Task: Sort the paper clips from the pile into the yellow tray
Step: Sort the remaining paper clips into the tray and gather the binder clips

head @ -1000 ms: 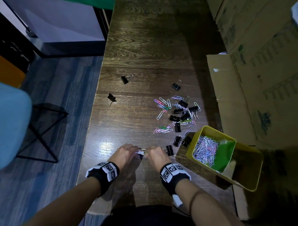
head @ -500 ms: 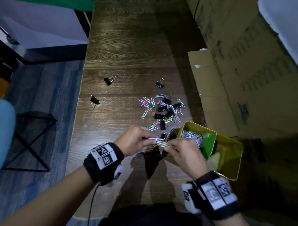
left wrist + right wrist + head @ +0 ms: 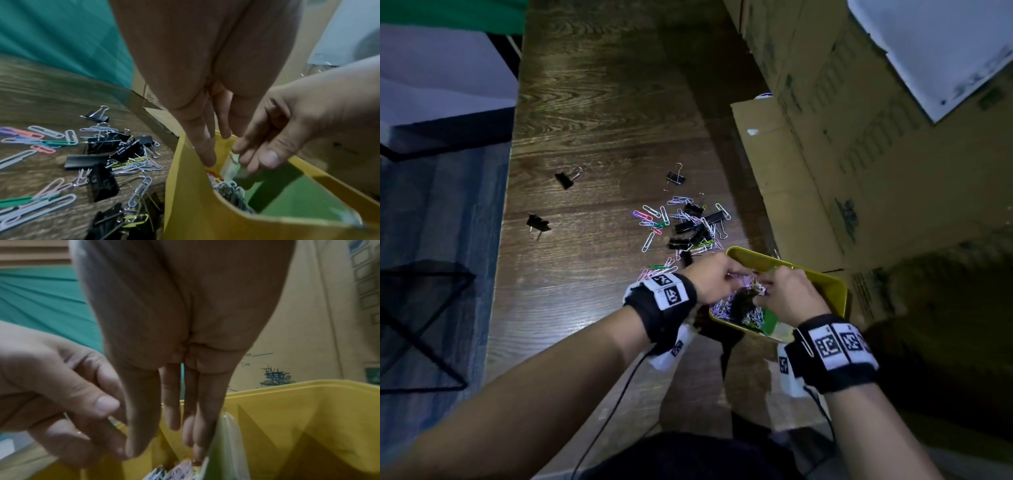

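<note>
The yellow tray stands at the table's right, with a heap of paper clips and a green sheet inside. Both hands hover over it, fingertips close together. My left hand points down inside the near wall. My right hand hangs beside it with loosely curled fingers. Neither wrist view shows a clip pinched. A few clips show just under the fingertips. The mixed pile of coloured paper clips and black binder clips lies left of the tray.
Single binder clips lie apart at the far left, left and behind the pile. Cardboard boxes wall off the right side behind the tray. The table's left edge drops to the floor.
Both hands rose from the table's near edge and carried a bunch of paper clips right, over the tray. The bunch held between them half a second ago no longer shows in their fingers.
</note>
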{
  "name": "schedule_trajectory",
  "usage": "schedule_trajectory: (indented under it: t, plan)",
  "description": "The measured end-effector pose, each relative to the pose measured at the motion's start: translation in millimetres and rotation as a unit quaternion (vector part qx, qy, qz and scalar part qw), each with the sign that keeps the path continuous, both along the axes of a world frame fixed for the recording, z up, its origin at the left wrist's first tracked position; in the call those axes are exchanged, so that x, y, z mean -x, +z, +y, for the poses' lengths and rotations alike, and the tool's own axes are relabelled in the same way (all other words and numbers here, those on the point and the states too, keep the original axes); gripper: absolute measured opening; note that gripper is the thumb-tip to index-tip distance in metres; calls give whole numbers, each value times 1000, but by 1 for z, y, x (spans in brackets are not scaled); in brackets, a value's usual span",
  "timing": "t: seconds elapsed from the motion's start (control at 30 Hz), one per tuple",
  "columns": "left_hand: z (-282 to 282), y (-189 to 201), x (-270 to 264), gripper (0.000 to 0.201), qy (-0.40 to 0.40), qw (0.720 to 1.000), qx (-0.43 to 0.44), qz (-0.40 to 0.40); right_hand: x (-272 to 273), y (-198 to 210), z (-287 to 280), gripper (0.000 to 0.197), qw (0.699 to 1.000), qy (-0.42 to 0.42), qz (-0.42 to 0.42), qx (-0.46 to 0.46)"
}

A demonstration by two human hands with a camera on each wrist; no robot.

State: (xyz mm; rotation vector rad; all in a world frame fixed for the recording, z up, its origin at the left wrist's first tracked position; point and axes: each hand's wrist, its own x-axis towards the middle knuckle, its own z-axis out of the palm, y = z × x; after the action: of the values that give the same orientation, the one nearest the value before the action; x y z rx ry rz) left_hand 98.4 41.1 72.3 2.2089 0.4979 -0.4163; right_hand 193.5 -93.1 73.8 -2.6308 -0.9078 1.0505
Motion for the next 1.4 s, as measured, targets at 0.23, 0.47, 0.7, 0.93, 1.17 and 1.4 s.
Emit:
schedule_trajectory:
  t: [0.23, 0.47, 0.7, 0.93, 1.17, 1.4]
  plan:
    - [70, -12, 69, 16, 250, 959, 126, -52, 22, 16, 16, 28, 985, 73, -8, -158]
    - [100, -48, 166, 31, 95, 982, -131, 93, 102, -5, 62, 18, 951, 237, 65, -190]
    - [58, -82, 213, 50, 41, 988, -149, 12, 169, -61, 89, 22, 951, 302, 25, -66]
    - [41, -95, 219, 39, 41, 984, -169, 51, 195, -77, 102, 29, 939, 342, -38, -11]
    - [34, -93, 214, 34, -15, 948, -253, 193, 193, -77, 100, 32, 947, 318, -42, -30]
    - [39, -84, 198, 32, -31, 948, -272, 164, 186, -93, 88, 22, 969, 240, 21, -62]
